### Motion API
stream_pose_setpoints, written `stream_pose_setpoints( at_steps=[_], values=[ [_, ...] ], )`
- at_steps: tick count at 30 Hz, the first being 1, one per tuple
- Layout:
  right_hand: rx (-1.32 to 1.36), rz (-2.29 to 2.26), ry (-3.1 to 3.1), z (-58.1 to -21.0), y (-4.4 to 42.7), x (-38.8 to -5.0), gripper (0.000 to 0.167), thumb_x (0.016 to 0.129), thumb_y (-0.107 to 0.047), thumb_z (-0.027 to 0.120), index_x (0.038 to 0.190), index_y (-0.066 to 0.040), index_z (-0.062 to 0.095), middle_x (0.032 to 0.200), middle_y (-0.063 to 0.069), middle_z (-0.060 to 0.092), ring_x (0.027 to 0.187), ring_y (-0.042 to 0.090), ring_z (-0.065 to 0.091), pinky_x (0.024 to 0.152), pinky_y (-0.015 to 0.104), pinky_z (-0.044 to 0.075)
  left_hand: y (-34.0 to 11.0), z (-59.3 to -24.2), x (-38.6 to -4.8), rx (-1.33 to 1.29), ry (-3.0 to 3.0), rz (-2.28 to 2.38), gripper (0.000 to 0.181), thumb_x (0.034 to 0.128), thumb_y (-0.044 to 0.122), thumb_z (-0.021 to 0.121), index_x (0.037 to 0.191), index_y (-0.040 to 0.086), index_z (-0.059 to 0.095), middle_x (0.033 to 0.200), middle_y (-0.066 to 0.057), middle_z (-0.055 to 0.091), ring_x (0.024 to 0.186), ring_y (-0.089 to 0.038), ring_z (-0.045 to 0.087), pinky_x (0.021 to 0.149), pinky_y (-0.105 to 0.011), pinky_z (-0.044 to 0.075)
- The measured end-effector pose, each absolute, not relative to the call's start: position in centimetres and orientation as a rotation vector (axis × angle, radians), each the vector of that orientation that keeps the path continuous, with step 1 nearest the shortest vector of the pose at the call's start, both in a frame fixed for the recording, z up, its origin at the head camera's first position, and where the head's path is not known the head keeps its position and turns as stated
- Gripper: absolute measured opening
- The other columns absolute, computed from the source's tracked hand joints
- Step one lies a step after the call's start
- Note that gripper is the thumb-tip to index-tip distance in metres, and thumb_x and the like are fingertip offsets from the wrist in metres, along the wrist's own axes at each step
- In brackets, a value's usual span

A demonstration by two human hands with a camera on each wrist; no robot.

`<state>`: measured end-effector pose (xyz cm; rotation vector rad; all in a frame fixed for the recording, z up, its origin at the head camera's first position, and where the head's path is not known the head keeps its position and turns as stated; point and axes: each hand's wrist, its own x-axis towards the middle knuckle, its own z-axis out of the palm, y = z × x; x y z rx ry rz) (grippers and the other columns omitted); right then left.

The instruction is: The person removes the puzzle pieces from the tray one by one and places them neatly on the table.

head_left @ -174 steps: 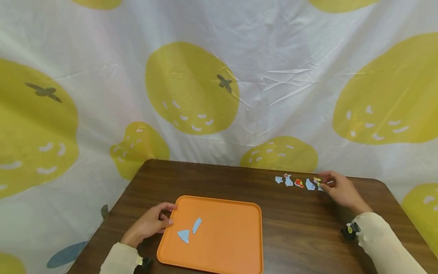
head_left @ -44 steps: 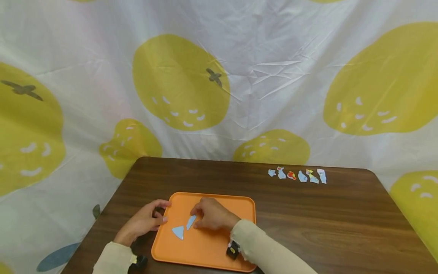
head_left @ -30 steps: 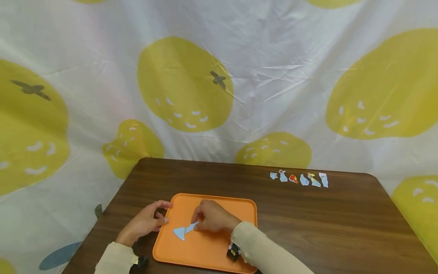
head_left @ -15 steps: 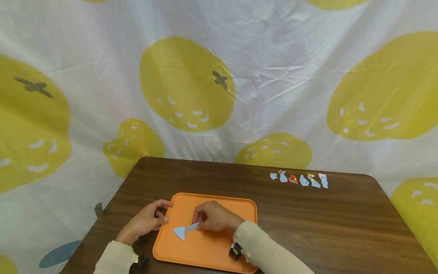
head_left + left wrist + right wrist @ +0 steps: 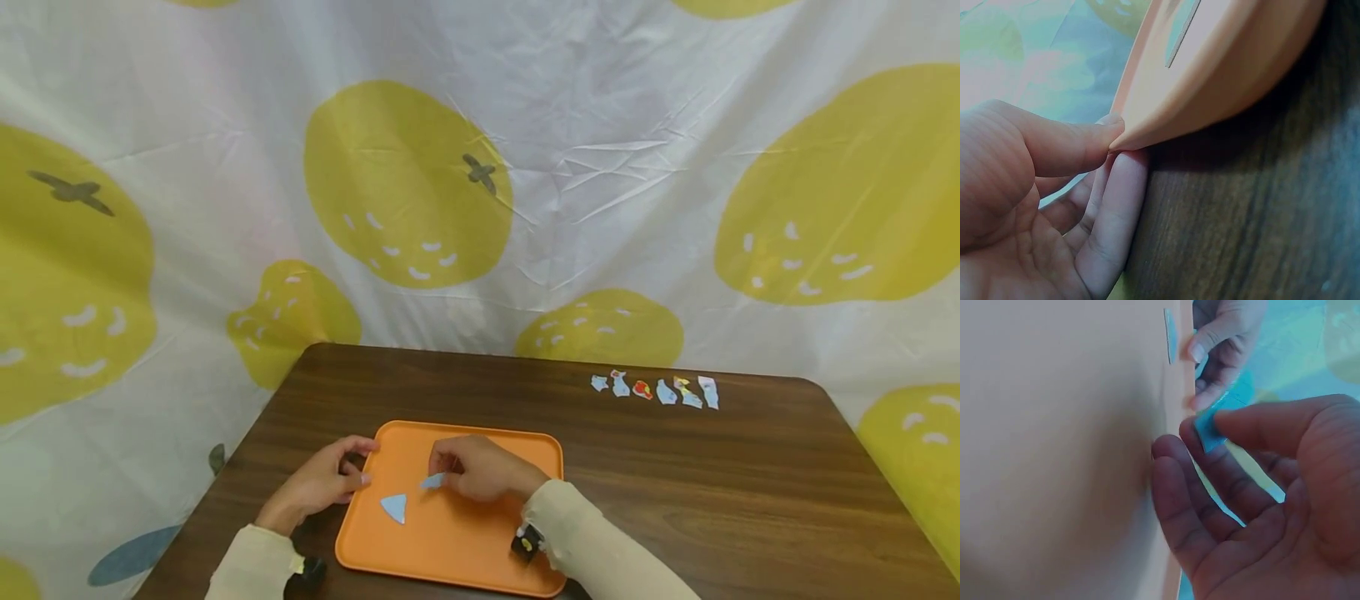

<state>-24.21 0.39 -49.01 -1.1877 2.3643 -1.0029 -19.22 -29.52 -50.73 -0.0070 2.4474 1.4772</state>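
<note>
My right hand (image 5: 480,468) is over the orange tray (image 5: 450,550), pinching a narrow light-blue puzzle piece (image 5: 432,482) between thumb and fingers. In the right wrist view that held puzzle piece (image 5: 1210,431) is lifted off the tray, partly covered by the thumb. A triangular light-blue puzzle piece (image 5: 394,507) lies flat on the tray's left part, apart from the held one. At the tray's left edge my left hand (image 5: 318,483) grips the rim; the left wrist view shows its thumb on top of the rim (image 5: 1147,125) and fingers below.
Several irregular pieces lie in a row at the back right of the brown wooden table (image 5: 675,483), among them a red one (image 5: 642,390) and a pale one at the right end (image 5: 708,392). A fruit-patterned curtain (image 5: 570,192) hangs behind the table.
My right hand came from the row at the back right to the tray, brought the narrow piece against the triangular one, then turned it and drew it away to the right. My left hand stayed.
</note>
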Motion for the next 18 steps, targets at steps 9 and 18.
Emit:
stream_pose_setpoints(
  at_steps=[9,18],
  values=[
    [-1.083,-1.191,2.399,-48.1,2.0,-24.3,0.004,0.093,-0.013,0.075,0.094,-0.016,0.073,0.085,-0.011,0.070,0.072,0.003,0.060,0.069,0.022,0.051,-29.4,-50.6,-19.3,-0.015,2.425,1.477,0.047,0.0978,0.002,0.071,0.142,0.007,0.059,0.141,-0.019,0.056,0.091,-0.023,0.059,0.073,-0.038,0.062],
    [-1.012,-1.293,2.476,-47.4,4.4,-24.9,0.010,0.095,-0.011,0.077,0.101,-0.018,0.073,0.090,-0.006,0.072,0.080,0.007,0.064,0.077,0.025,0.055,-29.5,-50.6,-19.2,-0.010,2.434,1.472,0.047,0.0970,0.004,0.074,0.142,0.006,0.059,0.139,-0.019,0.057,0.094,-0.024,0.062,0.074,-0.039,0.062]
  ],
)
